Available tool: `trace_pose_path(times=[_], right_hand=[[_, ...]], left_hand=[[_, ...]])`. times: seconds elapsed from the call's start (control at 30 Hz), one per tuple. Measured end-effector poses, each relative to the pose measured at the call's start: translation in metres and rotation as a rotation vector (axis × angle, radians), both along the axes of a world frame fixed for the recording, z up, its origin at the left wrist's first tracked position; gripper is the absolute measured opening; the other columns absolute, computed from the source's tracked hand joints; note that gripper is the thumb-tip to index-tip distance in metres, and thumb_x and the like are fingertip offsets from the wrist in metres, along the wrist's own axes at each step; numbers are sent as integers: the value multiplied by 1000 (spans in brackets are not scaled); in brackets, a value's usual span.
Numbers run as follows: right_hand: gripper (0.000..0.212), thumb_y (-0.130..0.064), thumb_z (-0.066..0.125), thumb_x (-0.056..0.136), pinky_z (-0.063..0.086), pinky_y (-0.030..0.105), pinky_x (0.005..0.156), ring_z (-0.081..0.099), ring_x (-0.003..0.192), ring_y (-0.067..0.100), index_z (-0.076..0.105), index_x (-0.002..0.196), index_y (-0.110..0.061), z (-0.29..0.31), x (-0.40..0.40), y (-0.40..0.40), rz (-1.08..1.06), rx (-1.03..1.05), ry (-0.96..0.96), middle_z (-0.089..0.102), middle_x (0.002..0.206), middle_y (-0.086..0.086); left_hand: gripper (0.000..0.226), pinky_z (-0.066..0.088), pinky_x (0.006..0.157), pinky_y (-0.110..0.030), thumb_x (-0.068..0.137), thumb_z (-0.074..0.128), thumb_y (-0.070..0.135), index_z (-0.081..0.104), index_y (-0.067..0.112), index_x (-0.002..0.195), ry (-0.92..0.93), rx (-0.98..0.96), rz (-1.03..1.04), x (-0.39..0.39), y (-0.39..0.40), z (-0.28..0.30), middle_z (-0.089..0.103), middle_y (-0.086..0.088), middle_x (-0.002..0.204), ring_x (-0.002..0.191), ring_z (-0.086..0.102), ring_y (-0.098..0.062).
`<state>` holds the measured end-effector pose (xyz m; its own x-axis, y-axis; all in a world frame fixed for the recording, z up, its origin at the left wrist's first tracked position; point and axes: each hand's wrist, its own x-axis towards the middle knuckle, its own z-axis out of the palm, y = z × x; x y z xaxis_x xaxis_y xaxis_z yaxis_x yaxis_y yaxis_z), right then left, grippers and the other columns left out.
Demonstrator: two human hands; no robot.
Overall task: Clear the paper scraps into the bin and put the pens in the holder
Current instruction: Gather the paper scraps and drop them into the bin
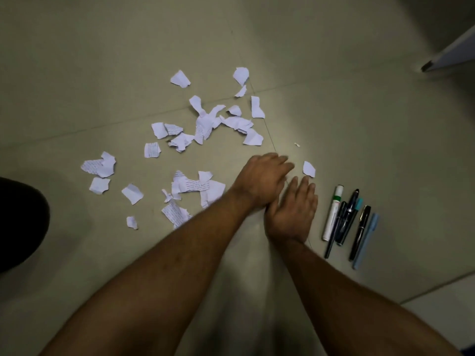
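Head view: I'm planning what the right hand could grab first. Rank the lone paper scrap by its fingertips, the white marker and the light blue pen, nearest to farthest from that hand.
From the right hand:
1. Lone paper scrap, just beyond its fingertips.
2. White marker, to its right.
3. Light blue pen, far right of the row.

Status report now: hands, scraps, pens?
Left hand and right hand open, holding nothing. Paper scraps scattered on floor. Pens beside right hand, untouched.
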<state>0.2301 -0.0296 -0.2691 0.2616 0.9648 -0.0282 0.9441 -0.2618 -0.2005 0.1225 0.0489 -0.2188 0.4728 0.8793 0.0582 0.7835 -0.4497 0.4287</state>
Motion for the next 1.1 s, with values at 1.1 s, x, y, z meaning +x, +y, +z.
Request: trace_pose_path(times=[1.1], right_hand=[[66,-46,26,101,18,48,122,23,150,37,30,154,-6,5,-19,54,201,-4,45,28,160,19]], left_hand=[[45,37,109,-46,86,41,18,63,10,126,243,109,-7,-44,14,-11,62,-19,128,123,56,-37]])
